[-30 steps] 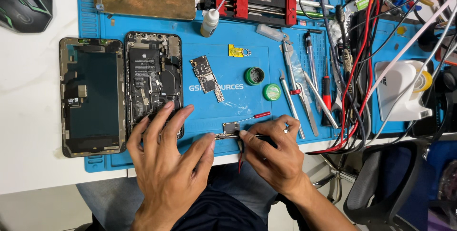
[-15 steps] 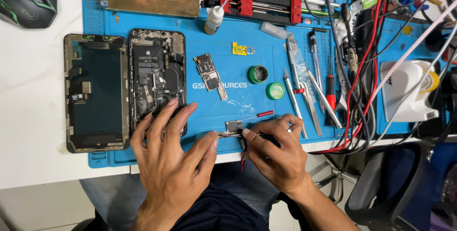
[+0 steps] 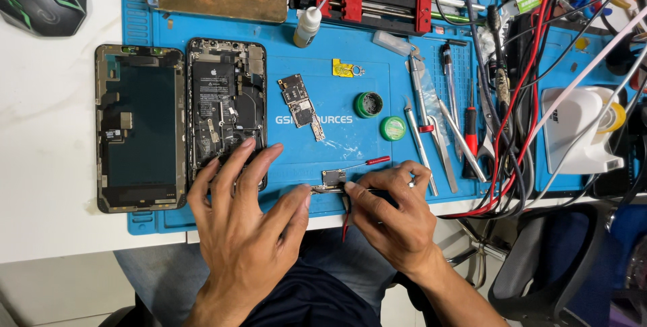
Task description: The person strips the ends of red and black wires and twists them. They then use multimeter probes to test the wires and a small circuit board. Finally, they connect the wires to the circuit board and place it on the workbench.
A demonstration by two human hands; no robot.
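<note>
Seen from above, a person works at a white worktop [image 3: 47, 185] covered by a blue repair mat [image 3: 350, 145]. The left hand [image 3: 246, 222] lies flat with fingers spread, its fingertips resting on the lower end of an opened phone body [image 3: 226, 108], thumb reaching toward a small circuit board piece [image 3: 333, 178] at the mat's front edge. The right hand [image 3: 391, 216] pinches a thin tool [image 3: 364, 192] whose tip meets that piece. A detached screen [image 3: 140, 128] lies left of the phone body. A loose logic board [image 3: 301, 106], tweezers [image 3: 424, 125] and tangled cables [image 3: 512, 98] lie farther back.
</note>
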